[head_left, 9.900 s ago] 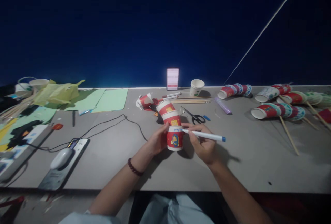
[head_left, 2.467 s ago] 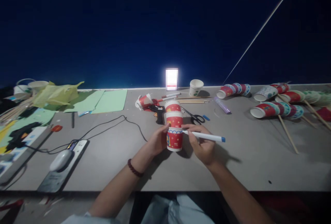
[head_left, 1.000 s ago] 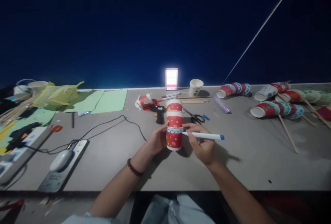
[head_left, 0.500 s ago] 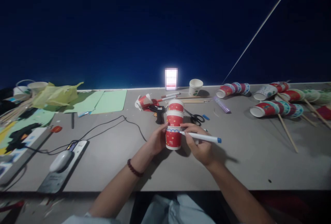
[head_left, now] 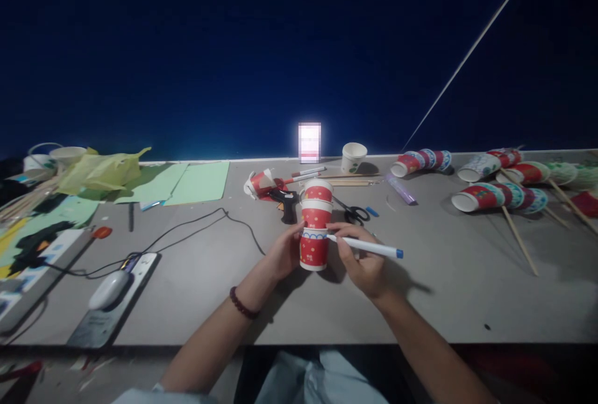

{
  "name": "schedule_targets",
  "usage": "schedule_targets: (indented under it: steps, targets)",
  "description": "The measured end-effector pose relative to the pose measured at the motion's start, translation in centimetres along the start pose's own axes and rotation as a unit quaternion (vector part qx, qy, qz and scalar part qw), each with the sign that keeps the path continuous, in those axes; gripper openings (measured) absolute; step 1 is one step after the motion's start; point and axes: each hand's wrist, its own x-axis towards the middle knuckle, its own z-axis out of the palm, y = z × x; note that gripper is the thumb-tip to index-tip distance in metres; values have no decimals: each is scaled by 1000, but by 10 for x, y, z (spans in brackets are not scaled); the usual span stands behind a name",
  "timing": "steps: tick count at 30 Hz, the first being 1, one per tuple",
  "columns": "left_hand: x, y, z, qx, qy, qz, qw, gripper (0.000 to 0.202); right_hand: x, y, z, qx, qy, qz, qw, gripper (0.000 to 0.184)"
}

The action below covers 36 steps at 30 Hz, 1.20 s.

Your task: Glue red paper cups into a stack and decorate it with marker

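A stack of red and white paper cups [head_left: 315,251] stands in front of me, with a blue scalloped line on the white band of the lowest cup. My left hand [head_left: 284,253] is closed around its left side. In my right hand [head_left: 364,264] is a white marker [head_left: 369,246] with a blue end, its tip at the right end of the blue line. The right fingers also rest near the cups' right side. Just behind the stack lie a black glue gun [head_left: 288,205] and black-handled scissors [head_left: 357,213], each partly hidden.
Decorated cup stacks on wooden sticks [head_left: 499,197] lie at the right. A white cup [head_left: 354,158] and a purple tube [head_left: 400,190] are at the back. Green paper [head_left: 200,181], a yellow plastic bag [head_left: 105,170], a power strip [head_left: 44,270] and a phone [head_left: 93,329] with a white case occupy the left.
The marker and right hand have shifted slightly to the right, and the blue scalloped line reaches a little further right. My left hand and the cups stay almost in place.
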Motion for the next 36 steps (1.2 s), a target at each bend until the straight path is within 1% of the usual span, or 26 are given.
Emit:
schedule_targets:
  steps: [3,8,12,21,36]
  targets:
    - [0,0,0,2,4,-1,1000,31,0,-1,0,4,1,1,1000,9]
    - [0,0,0,-7,-6,-2,1000,27,1,-2,-1,4,5,5,1000,8]
    - [1,0,0,-12,-9,0,1000,29,1,-1,-1,9,3,9,1000,7]
    - [-2,2,4,-28,-18,4,999,27,0,-1,-1,10,1,2,1000,9]
    - [-3,2,6,-36,-7,2,999,26,1,0,-2,7,-10,-1,1000,11]
